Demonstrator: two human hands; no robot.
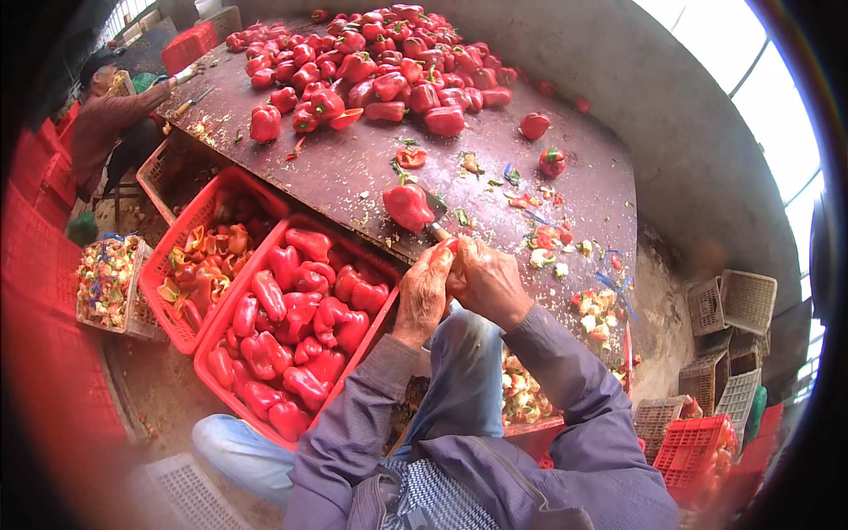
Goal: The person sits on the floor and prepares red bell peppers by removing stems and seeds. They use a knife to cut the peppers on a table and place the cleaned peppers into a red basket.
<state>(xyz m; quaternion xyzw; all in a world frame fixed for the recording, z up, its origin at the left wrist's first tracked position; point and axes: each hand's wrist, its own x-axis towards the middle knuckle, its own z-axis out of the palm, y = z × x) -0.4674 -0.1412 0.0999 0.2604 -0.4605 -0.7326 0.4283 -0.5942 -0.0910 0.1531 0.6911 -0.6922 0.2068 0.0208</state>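
Note:
My left hand point(425, 286) and my right hand point(491, 279) meet just off the front edge of the wooden table point(318, 169). Their fingers are closed together around a red bell pepper piece point(448, 246), most of it hidden by the fingers. Just beyond them a knife point(438, 231) lies on the tabletop, its light handle towards me. Against the blade rests a whole red bell pepper point(407, 207) with its green stem on. A cut pepper top point(411, 157) sits farther back.
A large heap of red peppers point(397, 73) covers the table's far side. Red crates hold cleaned peppers point(265, 354) and orange-red pieces point(209, 265) at my left. Pepper cores point(596, 315) lie at the table's right. A person point(109, 126) works at far left; crates point(748, 301) stand right.

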